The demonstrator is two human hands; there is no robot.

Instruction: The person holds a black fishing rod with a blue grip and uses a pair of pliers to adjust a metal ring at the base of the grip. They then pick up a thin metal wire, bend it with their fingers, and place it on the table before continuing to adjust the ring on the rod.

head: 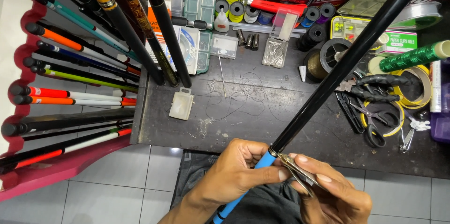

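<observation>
My left hand [236, 175] has a closed grip around the black fishing rod [347, 60] at its blue handle [243, 189]. My right hand [335, 196] pinches small metal clippers [296, 170] against the rod's collar, above the dark bench [243, 111].

A long black rod [347, 60] with a blue handle [253, 177] slants diagonally, small metal clippers [297, 172] at its ferrule.

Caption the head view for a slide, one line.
Left hand grips long black fishing rod with blue section; right hand presses small metal clippers at its joint, above cluttered dark workbench.
</observation>
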